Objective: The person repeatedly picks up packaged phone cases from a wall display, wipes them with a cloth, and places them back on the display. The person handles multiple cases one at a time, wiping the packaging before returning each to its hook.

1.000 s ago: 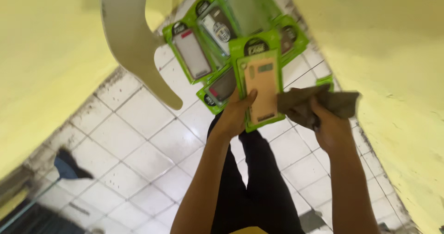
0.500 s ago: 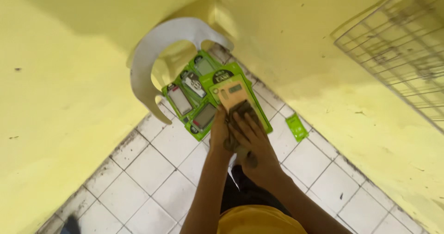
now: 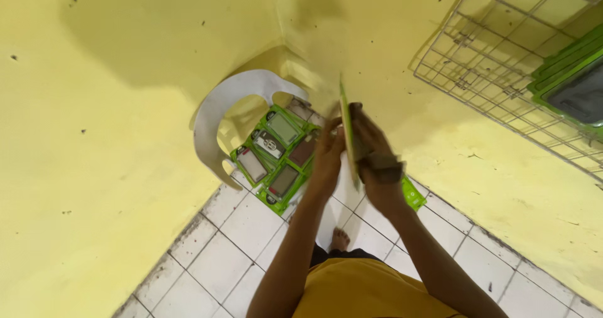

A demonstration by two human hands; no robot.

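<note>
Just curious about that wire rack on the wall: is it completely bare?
No, the wire rack carries green packages at its right end, near the picture's edge.

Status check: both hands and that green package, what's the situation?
Left hand and right hand clasp the green package edge-on; dark cloth under right fingers. More packages on floor beneath white chair. Nothing blocking.

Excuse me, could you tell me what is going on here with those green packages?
A person in a yellow shirt holds a flat green package edge-on between both hands, the left hand on one face and the right hand, which also holds a dark cloth, on the other. Below on the white tiled floor, more green packages lie in a pile beside a white plastic chair. A wire rack hangs on the yellow wall.
</note>
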